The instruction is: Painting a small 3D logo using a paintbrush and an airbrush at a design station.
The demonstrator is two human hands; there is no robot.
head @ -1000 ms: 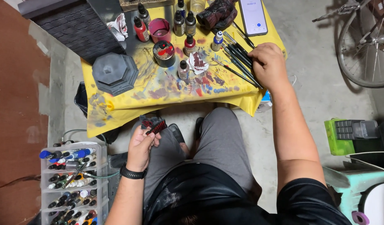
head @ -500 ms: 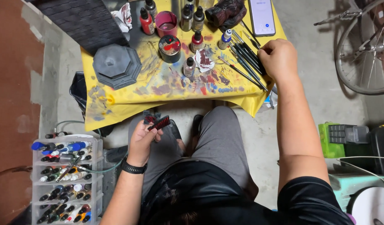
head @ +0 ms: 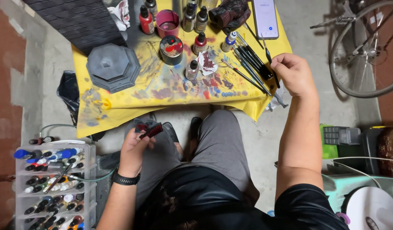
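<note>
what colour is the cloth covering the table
Yellow, smeared with paint stains, seen in the head view: the cloth.

Floor (head: 367, 110): grey concrete, bare, with a reddish-brown strip (head: 7, 106) along the left edge. Low table under a paint-smeared yellow cloth (head: 162, 91), far centre. Clear plastic drawer unit (head: 56, 183) of small paint bottles, near left. Bicycle wheel (head: 367, 47), far right. Green case (head: 333, 140) and white round object (head: 371, 208), near right. Even, soft light.

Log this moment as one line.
left hand: holds small red-and-black piece | right hand: at paintbrushes | table: yellow paint-smeared cloth, grey octagonal base
</note>
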